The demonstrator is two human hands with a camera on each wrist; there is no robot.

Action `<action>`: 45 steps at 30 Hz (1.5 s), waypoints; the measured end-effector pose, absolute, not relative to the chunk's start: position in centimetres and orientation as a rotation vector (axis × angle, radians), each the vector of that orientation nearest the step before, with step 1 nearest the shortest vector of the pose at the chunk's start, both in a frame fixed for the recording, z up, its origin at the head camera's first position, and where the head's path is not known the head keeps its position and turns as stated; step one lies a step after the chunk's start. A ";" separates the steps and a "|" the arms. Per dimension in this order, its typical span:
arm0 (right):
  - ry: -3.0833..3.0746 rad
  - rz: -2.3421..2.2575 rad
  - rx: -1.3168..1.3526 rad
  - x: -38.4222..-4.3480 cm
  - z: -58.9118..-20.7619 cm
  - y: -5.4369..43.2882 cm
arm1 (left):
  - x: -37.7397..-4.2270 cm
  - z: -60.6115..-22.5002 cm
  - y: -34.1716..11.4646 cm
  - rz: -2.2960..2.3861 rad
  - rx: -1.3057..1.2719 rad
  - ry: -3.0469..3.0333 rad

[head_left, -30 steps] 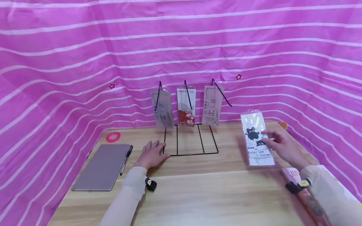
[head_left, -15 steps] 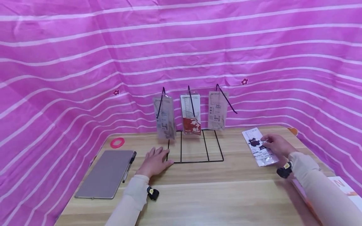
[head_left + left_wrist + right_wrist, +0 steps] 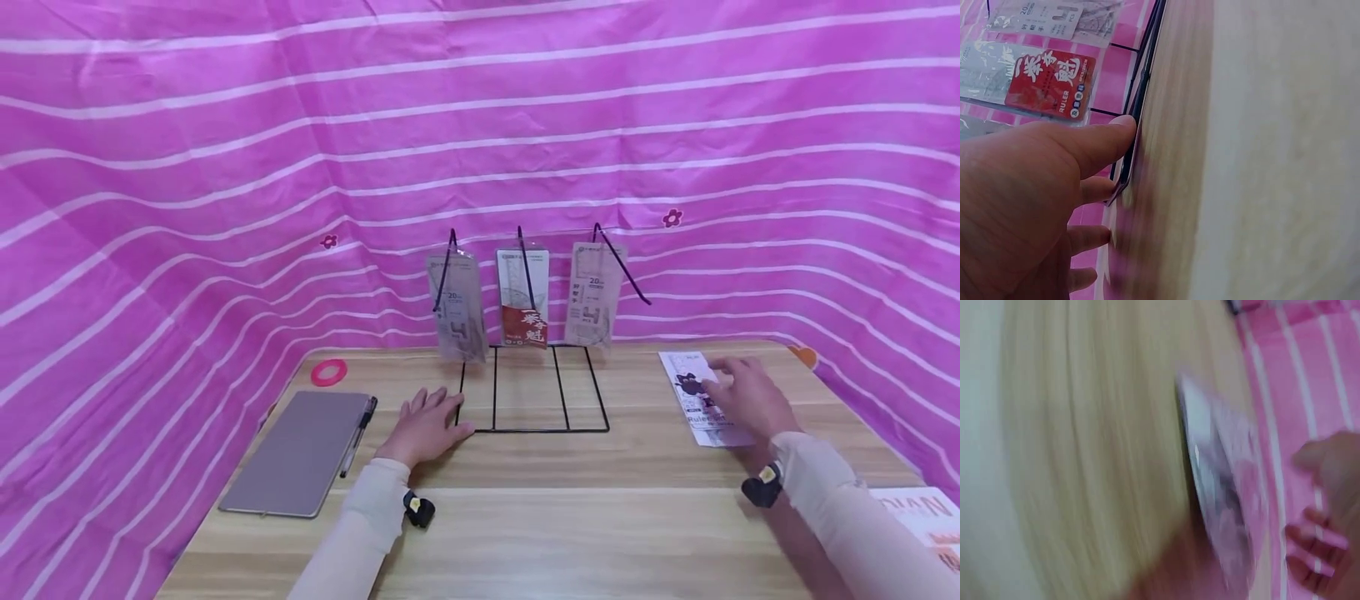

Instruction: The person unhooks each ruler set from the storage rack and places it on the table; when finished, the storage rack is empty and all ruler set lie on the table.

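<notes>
My left hand [image 3: 429, 427] lies at the front left corner of a black wire display rack [image 3: 532, 431], fingers spread. In the left wrist view, its straight thumb [image 3: 1124, 128] touches the base wire. From the rack's hooks hang three packaged ruler sets: a grey one [image 3: 456, 308], a white and red one [image 3: 523, 300] and another grey one [image 3: 594, 296]. To the right, a flat ruler set packet [image 3: 690, 387] with black cats lies on the table. My right hand [image 3: 750, 400] is over its right side; the blurred right wrist view shows its loosely bent fingers apart from the packet [image 3: 1216, 487].
A grey notebook [image 3: 300, 454] and a black pen [image 3: 358, 437] lie on the left of the wooden table [image 3: 525, 533]. Behind the notebook is a pink ring [image 3: 328, 372]. White and orange printed packs [image 3: 918, 512] lie at the right edge. Pink striped cloth [image 3: 480, 125] surrounds the table.
My right hand has lowered the cat ruler set from upright to flat on the table and let go of it. The left hand stays at the rack's corner.
</notes>
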State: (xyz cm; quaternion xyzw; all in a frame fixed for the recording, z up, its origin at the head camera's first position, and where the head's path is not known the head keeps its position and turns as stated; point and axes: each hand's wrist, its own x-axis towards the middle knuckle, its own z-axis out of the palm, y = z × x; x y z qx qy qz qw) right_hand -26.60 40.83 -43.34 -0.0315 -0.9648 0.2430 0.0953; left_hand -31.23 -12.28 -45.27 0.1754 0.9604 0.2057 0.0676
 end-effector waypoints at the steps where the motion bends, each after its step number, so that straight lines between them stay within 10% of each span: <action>1: -2.792 0.792 -0.048 -26.4 -43.3 40.1 | -31.3 -45.3 -12.2 0.617 0.535 2.893; 12: -2.463 1.373 0.326 -30.2 -40.4 31.8 | -30.7 -45.7 -11.8 0.637 0.539 2.884; 22: -2.261 1.427 0.134 -33.2 -40.3 28.8 | -29.8 -46.6 -10.1 0.641 0.549 2.860; 45: -2.439 1.244 0.279 -22.0 -37.0 29.3 | -31.2 -45.4 -12.2 0.616 0.534 2.897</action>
